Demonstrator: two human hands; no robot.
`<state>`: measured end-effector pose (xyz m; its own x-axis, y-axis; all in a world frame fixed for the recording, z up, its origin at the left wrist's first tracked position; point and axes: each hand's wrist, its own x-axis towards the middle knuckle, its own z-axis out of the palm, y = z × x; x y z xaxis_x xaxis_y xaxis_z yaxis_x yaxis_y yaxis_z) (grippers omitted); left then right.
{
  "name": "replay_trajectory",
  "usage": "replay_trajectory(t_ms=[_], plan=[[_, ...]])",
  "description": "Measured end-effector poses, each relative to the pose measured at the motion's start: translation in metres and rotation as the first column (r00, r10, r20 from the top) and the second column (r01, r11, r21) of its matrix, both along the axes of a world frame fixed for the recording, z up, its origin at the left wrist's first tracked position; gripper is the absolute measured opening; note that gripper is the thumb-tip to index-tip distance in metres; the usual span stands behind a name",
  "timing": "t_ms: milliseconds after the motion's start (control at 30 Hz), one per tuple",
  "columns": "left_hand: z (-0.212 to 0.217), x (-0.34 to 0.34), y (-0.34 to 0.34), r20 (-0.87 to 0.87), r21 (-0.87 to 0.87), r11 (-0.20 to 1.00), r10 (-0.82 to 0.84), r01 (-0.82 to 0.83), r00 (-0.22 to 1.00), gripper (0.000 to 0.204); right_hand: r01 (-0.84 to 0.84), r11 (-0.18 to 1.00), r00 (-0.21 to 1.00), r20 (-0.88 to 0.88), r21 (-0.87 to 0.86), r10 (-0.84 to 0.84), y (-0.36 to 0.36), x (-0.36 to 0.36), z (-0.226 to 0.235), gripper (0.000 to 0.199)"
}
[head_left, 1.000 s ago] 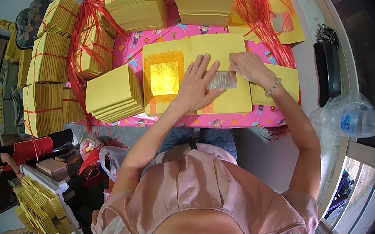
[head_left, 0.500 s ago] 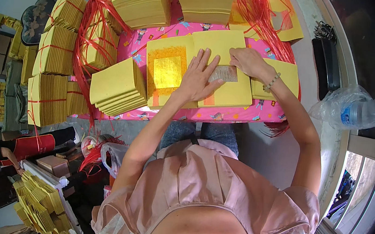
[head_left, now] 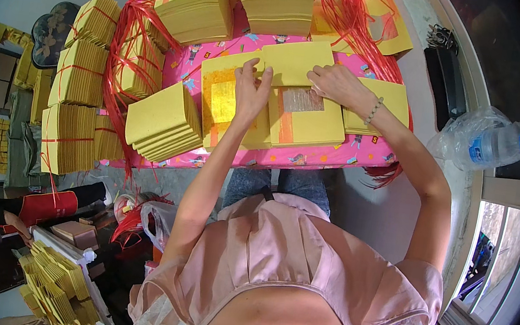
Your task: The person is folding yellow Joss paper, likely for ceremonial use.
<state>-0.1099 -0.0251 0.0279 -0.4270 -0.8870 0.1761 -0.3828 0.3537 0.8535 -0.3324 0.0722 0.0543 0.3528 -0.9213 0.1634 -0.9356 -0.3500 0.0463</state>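
A yellow paper sheet lies partly folded on a stack with a silver square and an orange patch. My right hand is closed at the sheet's lower right edge, its fingertips pinching the paper. My left hand is at the left edge, thumb and curled fingers around the paper there. Under my left wrist lies an opened-out sheet with a gold square on an orange ground. A beaded bracelet circles my right wrist.
Left of the sheets stands a small yellow stack, with tied bundles and red strings beyond. Tall stacks stand at the back of the pink tablecloth. A bagged plastic bottle is at right. Another person works lower left.
My left hand has lifted from lying flat and drawn up left to the sheet's edge. My right hand has shifted slightly left. The sheet's upper part is now folded lower, toward the silver square.
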Motion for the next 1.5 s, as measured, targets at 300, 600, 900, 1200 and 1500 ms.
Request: replay_trajectory(t_ms=[300, 600, 900, 1200, 1500], plan=[[0.004, -0.019, -0.005, -0.234, 0.480, 0.874, 0.039, 0.081, 0.972, 0.069, -0.006, 0.987, 0.995, -0.099, -0.160, -0.010, 0.010, 0.007, -0.004, 0.012], [0.021, -0.007, 0.039, -0.519, 0.221, 0.971, 0.035, 0.094, 0.854, 0.060, 0.377, 0.881, 0.861, 0.460, -0.287, -0.218, 0.054, 0.017, 0.036, 0.025], [0.058, -0.036, 0.083, -0.698, 0.328, 0.865, -0.049, 0.380, 0.715, 0.051, 0.580, 0.795, 0.190, 0.920, 0.176, -0.343, 0.110, -0.014, 0.034, 0.035], [0.032, -0.095, 0.088, -0.291, 0.408, 0.786, -0.369, 0.464, 0.882, 0.054, 0.719, 0.659, 0.165, 0.867, 0.220, -0.470, 0.180, -0.062, -0.001, 0.033], [0.003, -0.115, 0.098, 0.011, 0.294, 0.862, -0.435, 0.413, 0.900, 0.062, 0.785, 0.563, 0.220, 0.734, 0.259, -0.643, 0.196, -0.073, -0.041, 0.031]])
